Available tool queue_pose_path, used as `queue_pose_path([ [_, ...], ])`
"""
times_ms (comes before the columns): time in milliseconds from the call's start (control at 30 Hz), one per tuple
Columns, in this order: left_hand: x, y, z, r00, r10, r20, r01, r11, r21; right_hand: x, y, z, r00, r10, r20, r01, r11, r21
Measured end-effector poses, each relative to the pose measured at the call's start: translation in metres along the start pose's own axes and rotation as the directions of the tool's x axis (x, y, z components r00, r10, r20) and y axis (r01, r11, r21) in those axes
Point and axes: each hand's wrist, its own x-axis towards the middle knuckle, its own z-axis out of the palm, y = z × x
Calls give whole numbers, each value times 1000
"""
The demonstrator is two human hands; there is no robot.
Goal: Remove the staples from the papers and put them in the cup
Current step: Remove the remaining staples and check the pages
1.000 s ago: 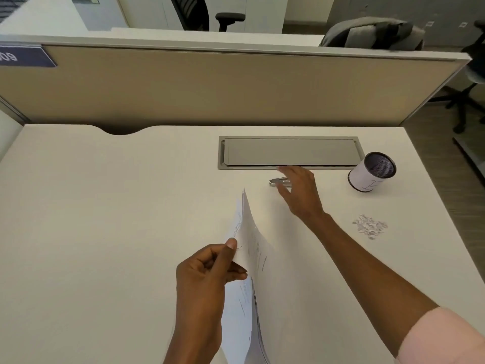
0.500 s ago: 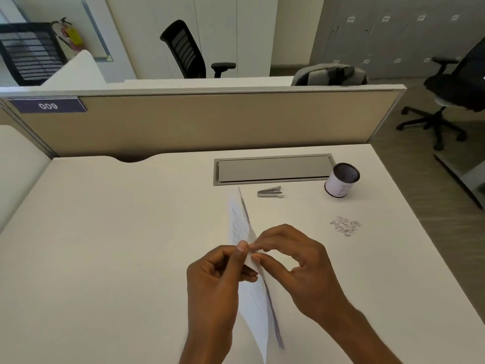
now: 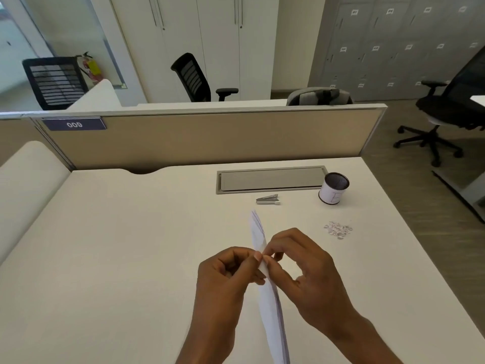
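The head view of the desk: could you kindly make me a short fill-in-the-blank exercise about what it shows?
1. The papers are pinched by ____ hands, the left hand and the right hand.
2. The staple remover lies on the desk to the ____ of the cup.
3. The pile of staples lies on the ____ hand's side of the papers.

Missing words: both; left; right.
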Motion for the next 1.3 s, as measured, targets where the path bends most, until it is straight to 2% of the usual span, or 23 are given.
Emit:
queue_pose_path([
  [100,-9,-5,1,980,191,-52,-177,962,206,-4,-4,-1,1000,-25,-18,23,992,-127],
  [167,-15,-7,1,951,304,-59,-276,919,280,-6,-8,-1,999,1,-37,-5,995,-97],
  [200,-16,-8,0,947,319,-51,-296,919,260,-6,-11,-3,998,42,-48,-45,998,-45],
  [267,-16,-10,-3,961,278,-9,-275,954,123,-6,-16,-9,986,154,-66,-148,984,95],
  [333,-16,-11,-4,970,244,24,-244,969,28,-8,-19,-15,977,205,-61,-192,967,168],
  [467,-13,-9,-7,972,232,23,-229,970,-75,-10,-27,-17,993,97,-73,-90,991,101],
  [600,-3,-9,-12,964,248,99,-237,965,-109,-11,-32,-21,992,111,-60,-106,991,85],
  [733,2,-13,-12,951,286,115,-272,954,-124,-11,-35,-23,989,103,-105,-92,991,99],
  [1000,5,-12,-8,949,284,137,-265,954,-140,-11,-37,-25,937,340,-83,-294,893,340],
  [1100,5,-12,-9,949,277,149,-259,957,-131,-10,-37,-25,954,295,-49,-273,926,261],
  [1200,7,-11,-13,946,265,188,-249,963,-102,-7,-37,-29,987,156,-39,-150,979,136],
  [1300,10,-7,-16,936,247,251,-242,969,-51,-2,-35,-35,996,78,35,-80,993,85],
])
